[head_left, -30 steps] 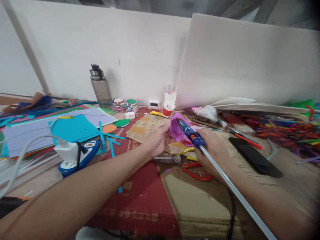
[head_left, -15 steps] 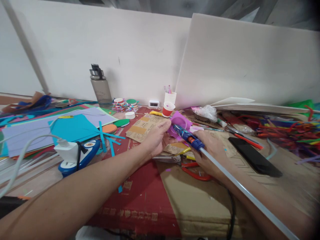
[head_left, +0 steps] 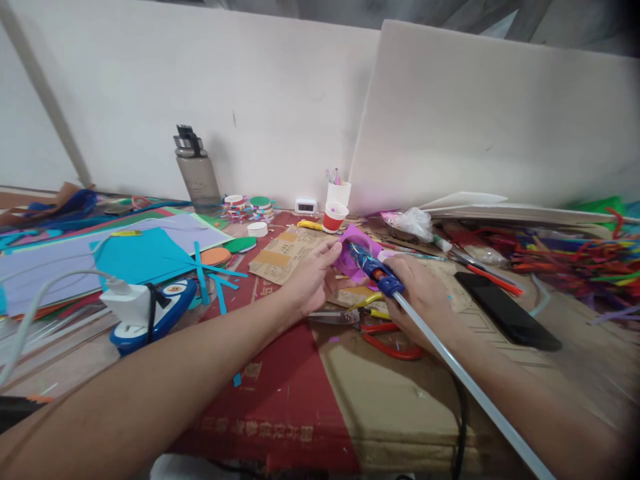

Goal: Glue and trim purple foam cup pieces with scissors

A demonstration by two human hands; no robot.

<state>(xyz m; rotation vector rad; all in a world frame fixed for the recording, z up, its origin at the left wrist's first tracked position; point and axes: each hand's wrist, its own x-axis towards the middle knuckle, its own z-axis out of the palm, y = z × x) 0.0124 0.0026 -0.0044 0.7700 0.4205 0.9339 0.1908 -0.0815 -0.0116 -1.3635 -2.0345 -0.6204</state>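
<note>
My left hand point(head_left: 317, 277) is closed on the left edge of a purple piece of paper or foam point(head_left: 367, 235), thumb on top. A round ring-like outline shows on the purple piece. In my right hand point(head_left: 417, 293) is a blue hot glue gun point(head_left: 380, 275), its nozzle end over the purple piece; whether the tip touches it I cannot tell. A long clear glue stick point(head_left: 475, 387) runs out of its back towards me. Below my hands lie red-handled scissors point(head_left: 393, 345) and a yellow-handled tool point(head_left: 367, 303), partly hidden by my right hand.
A black phone point(head_left: 507, 310) lies on the right, near piled colourful strips point(head_left: 580, 257). Blue paper point(head_left: 145, 260) and a blue-white power strip point(head_left: 167, 310) with a plugged-in adapter are on the left. A grey bottle point(head_left: 199, 177), small clock point(head_left: 306, 206) and red-white paper cup point(head_left: 334, 217) stand behind.
The whole view has shifted slightly. The glue gun's angle has changed a little, its stick swinging left at the near end. Both hands keep their holds.
</note>
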